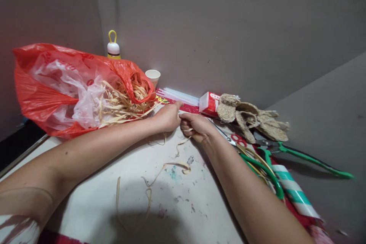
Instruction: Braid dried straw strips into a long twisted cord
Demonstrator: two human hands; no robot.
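My left hand [170, 117] and my right hand [196, 126] meet over the far part of the white table [105, 160], both closed. A thin, pale dried-fibre strip [183, 143] hangs below the right fingers, and a thin strand also dangles under the left hand. The stretch between the fingertips is mostly hidden. Nearer me lie several loose strips, among them a curled one [177, 164] and a straight one [117, 192]. Left of my left hand, a bundle of the same dried strips [122, 106] spills from a red plastic bag [42, 99].
Behind stand a paper cup [152, 76] and a yellow-white bottle [113, 48]. Pale sticks [180, 97] lie beside a red-and-white box [208, 103]. To the right are woven fibre pieces [228, 112], red-handled scissors [238, 140], green-handled shears [314, 160] and a green-striped roll [294, 190]. Walls enclose the table.
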